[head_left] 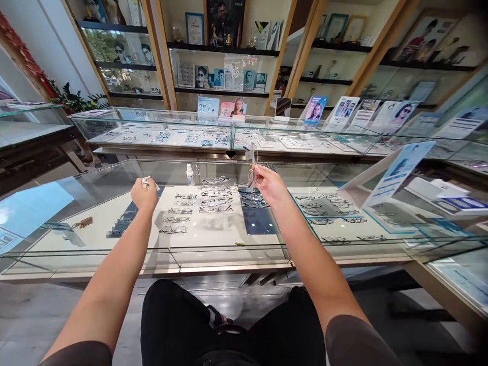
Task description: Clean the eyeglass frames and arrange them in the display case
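Note:
My right hand (pixel 270 184) pinches a pair of eyeglasses (pixel 252 158) and holds it up over the glass display case (pixel 224 251). The eyeglasses are turned edge-on, with a small tag-like piece near the top. To the left, my left hand (pixel 144 194) is closed in a fist. A bit of something pale, perhaps a crumpled cloth (pixel 145 182), shows at its top. Between the hands stands a small white spray bottle (pixel 189 175). Below it, several eyeglass frames (pixel 216 193) lie in rows.
More eyeglasses lie on a dark blue mat (pixel 257 221) and in the right-hand section. A propped leaflet stand (pixel 396 170) is at the right, a blue sheet (pixel 36 208) at the left. A brown key fob (pixel 84 222) lies near it. Behind runs another display case (pixel 171 122).

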{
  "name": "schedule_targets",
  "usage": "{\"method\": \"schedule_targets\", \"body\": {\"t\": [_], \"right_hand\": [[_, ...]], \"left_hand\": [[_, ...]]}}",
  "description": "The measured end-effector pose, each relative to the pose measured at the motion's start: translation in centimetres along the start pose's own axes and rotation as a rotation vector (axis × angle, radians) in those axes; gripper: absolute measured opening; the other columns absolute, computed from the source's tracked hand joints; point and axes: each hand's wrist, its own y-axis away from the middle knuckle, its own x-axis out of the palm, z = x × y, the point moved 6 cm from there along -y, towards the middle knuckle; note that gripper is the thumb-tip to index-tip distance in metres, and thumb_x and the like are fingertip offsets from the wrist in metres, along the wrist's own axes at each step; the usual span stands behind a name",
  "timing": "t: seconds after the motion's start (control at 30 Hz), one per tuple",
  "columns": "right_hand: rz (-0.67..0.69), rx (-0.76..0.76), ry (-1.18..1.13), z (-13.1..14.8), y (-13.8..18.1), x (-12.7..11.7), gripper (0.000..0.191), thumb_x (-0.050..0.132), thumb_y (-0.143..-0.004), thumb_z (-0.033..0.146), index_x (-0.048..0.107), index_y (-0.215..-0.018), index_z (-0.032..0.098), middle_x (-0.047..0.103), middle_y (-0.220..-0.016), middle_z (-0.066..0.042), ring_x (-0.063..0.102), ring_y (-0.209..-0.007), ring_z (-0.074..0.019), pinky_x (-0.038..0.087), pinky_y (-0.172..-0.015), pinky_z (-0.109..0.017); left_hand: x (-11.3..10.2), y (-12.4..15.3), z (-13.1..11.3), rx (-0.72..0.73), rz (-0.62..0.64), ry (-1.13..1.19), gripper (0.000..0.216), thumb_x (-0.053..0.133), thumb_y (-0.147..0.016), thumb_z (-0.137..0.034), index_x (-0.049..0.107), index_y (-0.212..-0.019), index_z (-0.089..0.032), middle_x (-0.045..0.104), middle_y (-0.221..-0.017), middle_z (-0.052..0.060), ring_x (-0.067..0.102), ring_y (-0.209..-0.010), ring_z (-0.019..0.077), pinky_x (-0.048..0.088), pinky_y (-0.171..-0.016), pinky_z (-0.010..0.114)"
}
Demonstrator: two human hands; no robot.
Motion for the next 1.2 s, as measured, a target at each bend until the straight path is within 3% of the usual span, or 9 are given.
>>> {"method": "schedule_targets", "body": {"t": [0.13, 0.3, 0.43, 0.63, 0.87, 1.2], "right_hand": [[-0.094, 0.011, 0.056, 1.5, 3.2, -2.9, 0.035, 0.102, -0.067, 0.035, 0.082, -0.093, 0.024, 0.078, -0.084, 0.004, 0.055, -0.059, -0.0090, 0.044, -0.052, -0.027], [-0.164, 0.183, 0.016, 0.4, 7.5, -5.5, 0.032, 0.097, -0.074, 0.036, 0.079, -0.097, 0.023, 0.052, -0.061, 0.010, 0.047, -0.051, -0.0086, 0.036, -0.045, -0.024], [-0.224, 0.309, -0.063, -1.6, 11.1, -6.8, 0.029, 0.089, -0.083, 0.033, 0.078, -0.107, 0.021, 0.053, -0.066, 0.009, 0.048, -0.053, -0.0079, 0.036, -0.045, -0.022], [-0.304, 0.351, -0.247, -5.3, 14.6, -7.4, 0.022, 0.074, -0.088, 0.026, 0.073, -0.109, 0.023, 0.061, -0.072, 0.005, 0.055, -0.057, -0.0117, 0.046, -0.053, -0.026], [-0.390, 0.321, -0.410, -8.4, 14.9, -6.2, 0.011, 0.070, -0.090, 0.025, 0.063, -0.099, 0.026, 0.075, -0.093, -0.002, 0.070, -0.074, -0.0165, 0.054, -0.062, -0.030], [-0.400, 0.300, -0.462, -8.7, 11.4, -5.7, 0.003, 0.060, -0.099, 0.027, 0.056, -0.099, 0.026, 0.073, -0.102, -0.006, 0.071, -0.081, -0.0182, 0.057, -0.063, -0.032]], "left_hand": [[0.2, -0.2, -0.3, 0.008, -0.015, 0.044, 0.023, 0.064, -0.096, -0.031, 0.050, -0.080, -0.024, 0.055, -0.077, 0.001, 0.045, -0.073, 0.0210, 0.030, -0.071, 0.032], [0.3, -0.3, -0.7, 0.009, -0.005, 0.069, 0.020, 0.068, -0.095, -0.025, 0.055, -0.081, -0.021, 0.051, -0.073, -0.002, 0.042, -0.074, 0.0180, 0.027, -0.071, 0.030], [0.2, -0.5, -0.7, -0.014, -0.025, 0.098, 0.025, 0.071, -0.093, -0.020, 0.052, -0.076, -0.021, 0.047, -0.069, -0.002, 0.038, -0.072, 0.0174, 0.024, -0.069, 0.030], [0.0, -0.4, -0.9, -0.039, -0.035, 0.108, 0.027, 0.070, -0.094, -0.018, 0.051, -0.076, -0.021, 0.048, -0.071, -0.003, 0.038, -0.070, 0.0166, 0.026, -0.070, 0.029], [0.1, -0.5, -1.0, -0.050, -0.037, 0.110, 0.033, 0.071, -0.093, -0.018, 0.046, -0.073, -0.022, 0.045, -0.068, -0.003, 0.037, -0.070, 0.0174, 0.033, -0.075, 0.029], [0.5, -0.5, -0.7, -0.055, -0.032, 0.064, 0.026, 0.068, -0.094, -0.020, 0.049, -0.077, -0.022, 0.049, -0.073, -0.002, 0.040, -0.070, 0.0174, 0.032, -0.073, 0.030]]}}
